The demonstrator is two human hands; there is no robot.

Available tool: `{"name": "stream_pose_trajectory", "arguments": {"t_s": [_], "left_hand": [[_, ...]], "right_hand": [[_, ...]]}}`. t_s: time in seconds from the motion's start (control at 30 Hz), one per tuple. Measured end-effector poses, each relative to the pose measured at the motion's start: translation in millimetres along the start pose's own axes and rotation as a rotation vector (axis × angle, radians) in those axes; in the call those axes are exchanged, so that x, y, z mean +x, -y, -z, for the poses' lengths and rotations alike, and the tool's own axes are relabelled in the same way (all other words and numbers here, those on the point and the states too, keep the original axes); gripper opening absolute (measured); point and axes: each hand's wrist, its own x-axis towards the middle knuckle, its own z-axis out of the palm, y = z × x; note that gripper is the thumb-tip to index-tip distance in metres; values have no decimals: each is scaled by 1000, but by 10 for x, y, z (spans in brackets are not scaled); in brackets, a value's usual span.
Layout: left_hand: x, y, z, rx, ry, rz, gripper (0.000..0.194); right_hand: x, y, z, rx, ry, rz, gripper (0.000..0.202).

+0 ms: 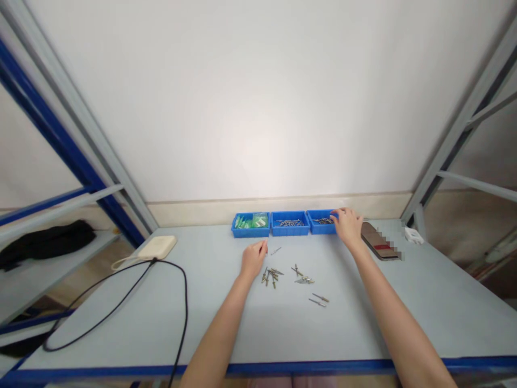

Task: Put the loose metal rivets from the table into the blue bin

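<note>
Blue plastic right bin point(323, 229): thin metal rivet-like pins inside; my right hand point(349, 223) was at its right end, and I couldn't tell whether the fingers pinched anything.
Left hand point(253, 258): fingers curled together beside a lone silver metal pin point(276, 250); whether they gripped anything I couldn't tell.
Pale grey tabletop point(210, 323): brass-and-silver metal pins point(274, 276) lay in small groups, nearer me than the bins.
Blue plastic middle bin point(290, 231): silver pins inside.
Progress: partway, I judged, with pins grouped outside and many inside bins.
</note>
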Motion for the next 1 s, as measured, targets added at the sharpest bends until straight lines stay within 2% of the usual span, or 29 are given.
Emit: {"name": "stream_pose_trajectory", "arguments": {"t_s": [0.07, 0.17, 0.23, 0.3, 0.37, 0.53, 0.7, 0.77, 0.87, 1.0], "left_hand": [[-5, 13, 22, -24, -50, 46, 52], [6, 30, 46, -47, -110, 116, 54], [9, 32, 51, -38, -131, 138, 54], [-4, 24, 53, -9, -128, 145, 52], [-36, 10, 57, 29, -113, 141, 51], [-148, -37, 79, 110, -66, 82, 46], [-177, -140, 59, 46, 18, -84, 25], [-158, -195, 41, -17, 66, -169, 24], [-131, -274, 31, -46, 121, -272, 22], [-120, -350, 33, -84, 122, -263, 30]], "right_hand": [[-242, 224, -4, 12, 26, 50, 29], [-661, 502, -4, 60, 368, 161, 40], [-874, 618, -12, 80, 517, 222, 35], [-994, 681, -32, 112, 561, 247, 24], [-1029, 715, -65, 159, 548, 237, 14], [-945, 806, -177, 249, 464, 254, 15], [-906, 861, -339, 399, 298, 397, 19], [-926, 857, -391, 454, 261, 458, 20], [-965, 848, -407, 502, 196, 463, 21], [-969, 838, -359, 548, 168, 428, 22]]}}
